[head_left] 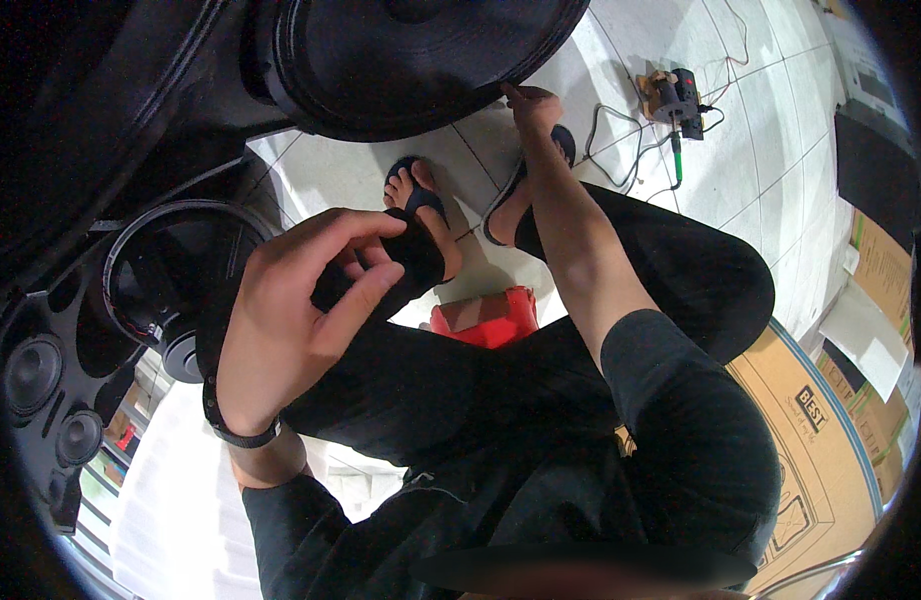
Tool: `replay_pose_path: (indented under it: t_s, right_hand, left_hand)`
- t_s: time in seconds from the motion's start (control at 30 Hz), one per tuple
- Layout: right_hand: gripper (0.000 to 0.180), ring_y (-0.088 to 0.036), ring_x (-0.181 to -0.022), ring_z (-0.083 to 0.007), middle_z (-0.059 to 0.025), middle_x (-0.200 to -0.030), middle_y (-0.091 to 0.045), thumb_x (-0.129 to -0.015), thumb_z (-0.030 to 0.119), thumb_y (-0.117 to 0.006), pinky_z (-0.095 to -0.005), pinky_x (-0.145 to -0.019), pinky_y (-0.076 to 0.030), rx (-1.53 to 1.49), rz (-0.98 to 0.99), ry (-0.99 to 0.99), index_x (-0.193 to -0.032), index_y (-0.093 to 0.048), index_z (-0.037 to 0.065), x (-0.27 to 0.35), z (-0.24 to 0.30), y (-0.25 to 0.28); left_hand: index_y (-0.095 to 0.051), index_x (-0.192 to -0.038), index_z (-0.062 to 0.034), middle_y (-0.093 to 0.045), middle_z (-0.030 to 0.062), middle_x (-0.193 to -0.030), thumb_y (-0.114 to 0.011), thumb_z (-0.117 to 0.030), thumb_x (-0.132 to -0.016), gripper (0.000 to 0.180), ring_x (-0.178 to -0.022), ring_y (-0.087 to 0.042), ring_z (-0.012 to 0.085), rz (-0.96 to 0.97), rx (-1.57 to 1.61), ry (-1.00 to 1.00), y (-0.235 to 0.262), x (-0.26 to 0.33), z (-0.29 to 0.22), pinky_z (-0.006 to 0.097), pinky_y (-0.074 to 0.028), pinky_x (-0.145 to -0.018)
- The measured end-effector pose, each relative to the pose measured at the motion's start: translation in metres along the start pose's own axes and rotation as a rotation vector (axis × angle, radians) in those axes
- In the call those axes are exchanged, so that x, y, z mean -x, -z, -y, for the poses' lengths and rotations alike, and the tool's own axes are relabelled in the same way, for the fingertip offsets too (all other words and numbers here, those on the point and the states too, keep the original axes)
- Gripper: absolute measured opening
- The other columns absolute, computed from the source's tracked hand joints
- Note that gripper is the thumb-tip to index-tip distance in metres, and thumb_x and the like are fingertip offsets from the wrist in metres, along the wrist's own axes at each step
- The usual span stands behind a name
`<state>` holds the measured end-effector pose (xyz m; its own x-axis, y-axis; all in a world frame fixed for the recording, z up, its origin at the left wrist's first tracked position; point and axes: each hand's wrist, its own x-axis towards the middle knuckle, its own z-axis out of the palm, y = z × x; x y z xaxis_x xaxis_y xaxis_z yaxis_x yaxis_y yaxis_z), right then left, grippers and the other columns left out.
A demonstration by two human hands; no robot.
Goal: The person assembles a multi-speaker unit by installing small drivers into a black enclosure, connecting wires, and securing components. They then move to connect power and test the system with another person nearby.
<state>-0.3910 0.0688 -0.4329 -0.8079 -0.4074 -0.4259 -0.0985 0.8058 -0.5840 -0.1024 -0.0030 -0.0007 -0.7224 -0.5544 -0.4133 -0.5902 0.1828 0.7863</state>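
A large black round speaker (411, 65) with a ribbed rim fills the top of the view. My right hand (533, 105) is at its lower right edge, with the fingers closed on the rim. My left hand (306, 300) is raised in front of my left knee. Its fingers are curved, the thumb stands apart from them, and nothing shows between them. A dark band is round the left wrist. Beside the left hand is a round black speaker frame (121, 250) with a smaller round part at its lower edge. The far side of the large speaker is out of view.
A soldering iron (678, 158) with a green handle is by a small dark station (681, 100) on the tiled floor, with cables around it. A red object (511, 312) sits between my legs. Cardboard boxes (791, 440) stand right; a speaker panel (56, 400) stands left.
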Motion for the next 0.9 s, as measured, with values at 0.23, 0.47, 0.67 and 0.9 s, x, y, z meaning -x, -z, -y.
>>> replay_pose_path:
  t_s: [0.23, 0.47, 0.67, 0.9]
  right_hand:
    - [0.036, -0.07, -0.069, -0.0145, -0.0063, -0.081, -0.078, -0.08, 0.035, -0.088, -0.0307, -0.072, -0.056, -0.28, 0.133, -0.02, -0.095, -0.082, 0.003, -0.004, -0.014, 0.001]
    - [0.038, -0.076, -0.079, -0.0204, -0.0103, -0.079, -0.078, -0.081, 0.041, -0.083, -0.0346, -0.078, -0.058, -0.228, 0.142, 0.01, -0.092, -0.082, 0.005, -0.016, -0.018, -0.005]
    - [0.043, -0.076, -0.089, -0.0279, -0.0127, -0.09, -0.079, -0.079, 0.047, -0.079, -0.0377, -0.086, -0.058, 0.189, -0.032, -0.116, -0.095, -0.081, 0.006, -0.004, 0.023, 0.0]
    - [0.043, -0.076, -0.084, -0.0293, -0.0172, -0.095, -0.077, -0.083, 0.039, -0.078, -0.0394, -0.086, -0.06, 0.137, 0.056, -0.212, -0.096, -0.078, -0.001, -0.005, 0.01, 0.023]
  left_hand:
    - [-0.069, -0.114, -0.0022, -0.07, 0.0121, -0.088, -0.074, -0.006, -0.089, 0.026, -0.075, -0.067, 0.0212, -0.021, -0.016, -0.063, -0.001, -0.001, 0.004, 0.031, -0.052, -0.071]
    - [-0.069, -0.115, -0.0019, -0.071, 0.0121, -0.088, -0.074, -0.006, -0.089, 0.026, -0.076, -0.068, 0.0209, -0.024, -0.005, -0.062, -0.001, -0.001, 0.004, 0.031, -0.052, -0.071]
    - [-0.07, -0.116, -0.0035, -0.07, 0.0084, -0.09, -0.07, -0.004, -0.091, 0.025, -0.084, -0.066, 0.0173, -0.006, 0.021, -0.002, 0.001, 0.0, 0.0, 0.03, -0.05, -0.081]
    - [-0.069, -0.116, -0.0029, -0.07, 0.009, -0.09, -0.069, -0.005, -0.092, 0.025, -0.084, -0.067, 0.0182, 0.006, 0.02, 0.013, 0.002, 0.001, -0.001, 0.03, -0.05, -0.081]
